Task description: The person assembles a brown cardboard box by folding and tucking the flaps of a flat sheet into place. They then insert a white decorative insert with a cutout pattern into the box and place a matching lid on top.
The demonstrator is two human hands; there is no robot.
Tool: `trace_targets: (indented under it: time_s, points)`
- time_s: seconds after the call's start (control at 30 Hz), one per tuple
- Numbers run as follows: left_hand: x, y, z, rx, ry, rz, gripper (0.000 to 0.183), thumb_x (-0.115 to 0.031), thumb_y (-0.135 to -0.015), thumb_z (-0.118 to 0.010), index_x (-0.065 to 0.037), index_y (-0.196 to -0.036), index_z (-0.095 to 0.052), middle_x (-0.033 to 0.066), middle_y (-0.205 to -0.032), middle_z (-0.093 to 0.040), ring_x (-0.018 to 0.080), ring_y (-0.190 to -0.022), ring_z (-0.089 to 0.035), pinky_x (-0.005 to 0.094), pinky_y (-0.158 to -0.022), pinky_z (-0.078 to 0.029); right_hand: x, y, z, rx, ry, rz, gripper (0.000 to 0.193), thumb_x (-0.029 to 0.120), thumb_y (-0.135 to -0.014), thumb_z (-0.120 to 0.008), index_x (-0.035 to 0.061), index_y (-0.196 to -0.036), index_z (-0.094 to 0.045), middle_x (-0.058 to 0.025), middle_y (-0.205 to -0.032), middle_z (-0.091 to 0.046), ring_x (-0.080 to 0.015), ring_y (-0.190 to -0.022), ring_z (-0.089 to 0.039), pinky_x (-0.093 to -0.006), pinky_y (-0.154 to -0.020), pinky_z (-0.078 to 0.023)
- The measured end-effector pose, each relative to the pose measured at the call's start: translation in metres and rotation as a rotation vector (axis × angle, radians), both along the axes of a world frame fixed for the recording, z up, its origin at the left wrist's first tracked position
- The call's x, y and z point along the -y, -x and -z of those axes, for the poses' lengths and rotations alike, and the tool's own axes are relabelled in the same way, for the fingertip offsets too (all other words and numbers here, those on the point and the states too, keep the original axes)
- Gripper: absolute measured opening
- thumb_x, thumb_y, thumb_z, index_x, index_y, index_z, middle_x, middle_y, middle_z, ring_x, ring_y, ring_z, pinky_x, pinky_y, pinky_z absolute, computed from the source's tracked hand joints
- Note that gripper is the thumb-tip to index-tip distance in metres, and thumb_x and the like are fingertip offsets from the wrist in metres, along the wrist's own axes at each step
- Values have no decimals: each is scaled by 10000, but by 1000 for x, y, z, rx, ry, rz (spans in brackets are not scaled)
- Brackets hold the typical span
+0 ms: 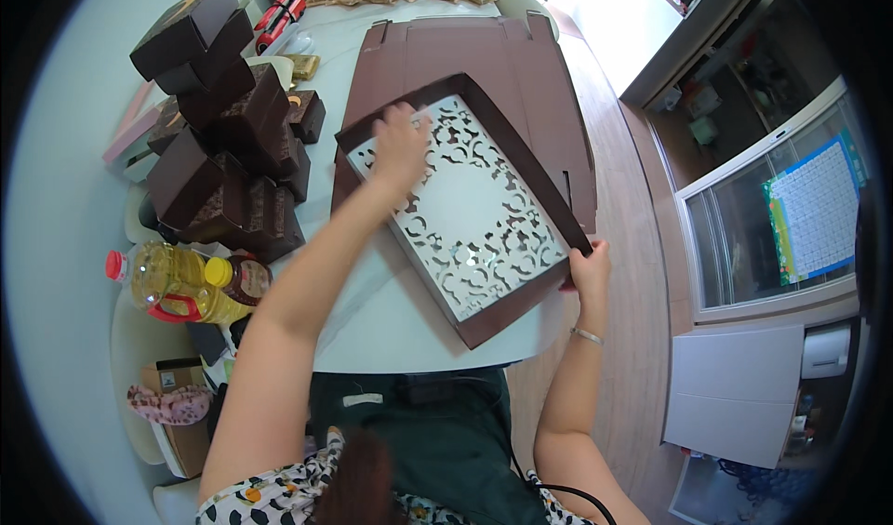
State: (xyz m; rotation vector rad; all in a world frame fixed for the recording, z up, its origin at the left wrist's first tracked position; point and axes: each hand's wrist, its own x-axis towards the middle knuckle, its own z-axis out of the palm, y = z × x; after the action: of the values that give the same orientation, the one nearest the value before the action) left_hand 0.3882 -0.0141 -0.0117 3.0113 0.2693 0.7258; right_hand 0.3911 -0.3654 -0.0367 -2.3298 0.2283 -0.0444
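The white panel (465,204) could bend if the left hand (402,148), too blurred to tell its grip, presses unevenly while the right hand (589,266) pinches the brown tray (518,159) at right

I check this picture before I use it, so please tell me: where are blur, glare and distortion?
Head view: left hand smeared, apparently by motion; right hand on the brown box looks sharper. Head view: white surface at top right nearly washed out. Head view: wooden floor bends in the wide lens; corners black.
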Motion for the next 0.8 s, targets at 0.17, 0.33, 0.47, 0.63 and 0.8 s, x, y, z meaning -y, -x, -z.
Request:
trace_targets:
  time_s: [0.17, 0.33, 0.47, 0.63, 0.8]
  points:
    - [135, 143, -33, -656, 299, 529, 660, -657, -738, -662, -50, -994, -617, 138, -918, -625, 307, -854, -648, 423, -698, -520, 9, 11, 23, 102, 135, 4, 436, 108, -758, -579, -76, -1137, -468, -321, -988, -622, -442, -785, -650, -479, -713, -546]
    - [171, 197, 23, -225, 1, 423, 215, -191, -652, -696, -65, -800, -604, 25, -754, -546, 175, -701, -593, 291, -489, -461, -19, 44, -35, 121, 684, -157, 359, 111, -758, -638, -51, -1061, -535, -256, -992, -630, -410, -942, -624, -480, -810, -495]
    - [165, 200, 29, -166, -35, 380, 154, -110, -597, -641, -78, -741, -597, 14, -708, -533, 146, -642, -566, 260, -424, -420, -65, 86, -84, 537, 958, -486, 221, 120, -756, -672, -6, -925, -603, -164, -953, -640, -327, -972, -614, -418, -833, -468]
    - [165, 199, 30, -74, -61, 368, 138, -103, -606, -634, -78, -737, -598, 15, -696, -538, 141, -627, -566, 254, -412, -413, -77, 74, -30, -160, 252, -1226, 128, 142, -785, -619, 33, -730, -654, -155, -860, -625, -344, -861, -606, -439, -770, -489]
    - [160, 206, 33, -87, -26, 386, 125, -105, -605, -631, -91, -723, -592, 13, -680, -539, 142, -614, -566, 263, -409, -405, -86, 56, -8, -160, 331, -1513, 133, 140, -787, -624, 14, -796, -664, -161, -835, -609, -344, -820, -607, -407, -729, -494]
